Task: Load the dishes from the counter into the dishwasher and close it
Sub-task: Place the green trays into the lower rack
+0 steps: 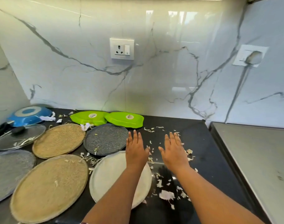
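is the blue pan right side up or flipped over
Flipped over. The blue pan at the back left of the counter shows its flat base ring facing up, with its rim down on the counter.

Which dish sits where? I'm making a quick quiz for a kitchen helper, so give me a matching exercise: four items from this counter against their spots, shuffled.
Items:
1. blue pan
2. glass lid
3. white plate
4. green trays

Spots:
A. partly under the left forearm
B. side by side along the back wall
C. upside down in the far left corner
D. just in front of the blue pan

Pairs: 1-C, 2-D, 3-A, 4-B
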